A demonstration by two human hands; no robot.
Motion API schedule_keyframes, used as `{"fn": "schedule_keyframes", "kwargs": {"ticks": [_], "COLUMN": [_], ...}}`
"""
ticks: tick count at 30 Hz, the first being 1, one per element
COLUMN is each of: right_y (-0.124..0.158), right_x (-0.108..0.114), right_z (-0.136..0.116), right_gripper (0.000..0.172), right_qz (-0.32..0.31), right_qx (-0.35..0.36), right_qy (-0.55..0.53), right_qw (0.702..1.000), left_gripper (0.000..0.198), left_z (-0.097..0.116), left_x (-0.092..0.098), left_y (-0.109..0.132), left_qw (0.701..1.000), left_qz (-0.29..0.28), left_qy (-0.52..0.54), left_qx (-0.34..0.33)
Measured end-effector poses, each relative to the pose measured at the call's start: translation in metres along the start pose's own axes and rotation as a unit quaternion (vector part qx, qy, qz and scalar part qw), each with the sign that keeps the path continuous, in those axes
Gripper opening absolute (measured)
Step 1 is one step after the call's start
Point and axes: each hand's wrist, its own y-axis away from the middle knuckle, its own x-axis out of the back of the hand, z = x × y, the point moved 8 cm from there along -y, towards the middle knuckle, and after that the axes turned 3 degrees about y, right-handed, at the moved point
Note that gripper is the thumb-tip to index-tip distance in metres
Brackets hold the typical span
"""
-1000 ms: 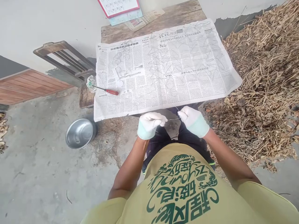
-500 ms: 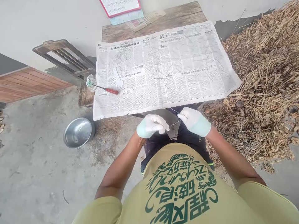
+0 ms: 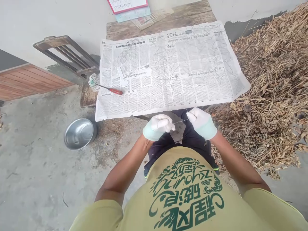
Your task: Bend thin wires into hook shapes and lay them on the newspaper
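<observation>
Both my hands wear white gloves and sit close together just below the front edge of a spread newspaper [image 3: 168, 70]. A thin wire [image 3: 180, 121] runs between them. My left hand [image 3: 157, 127] is closed in a fist, pinching one end of the wire. My right hand [image 3: 201, 122] is closed on the other end, fingers pinched. Bent wire shapes lie on the newspaper, faint against the print.
A red-handled screwdriver [image 3: 111, 90] lies at the newspaper's left edge on a wooden table [image 3: 154, 25]. A metal bowl [image 3: 79, 133] stands on the concrete floor at left. A wooden chair [image 3: 64, 54] leans behind it. Dry stalks [image 3: 274, 83] are piled at right.
My hands stayed close together on the wire, shifting slightly; the gap between them narrowed, then widened a little. The view drifted slightly.
</observation>
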Motion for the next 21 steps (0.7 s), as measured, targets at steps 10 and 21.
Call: {"fn": "schedule_keyframes", "kwargs": {"ticks": [10, 21], "right_y": [-0.006, -0.009], "right_x": [-0.005, -0.017], "right_z": [0.003, -0.005], "right_gripper": [0.04, 0.042], "right_qz": [-0.007, -0.121], "right_qx": [0.017, 0.12], "right_qy": [0.029, 0.097], "right_qw": [0.999, 0.981], "left_gripper": [0.054, 0.049], "left_z": [-0.026, -0.039], "left_x": [-0.023, -0.031], "left_y": [0.005, 0.02], "left_qw": [0.993, 0.983], "left_qz": [0.026, -0.112], "left_qy": [0.109, 0.064], "left_qx": [0.048, 0.133]}}
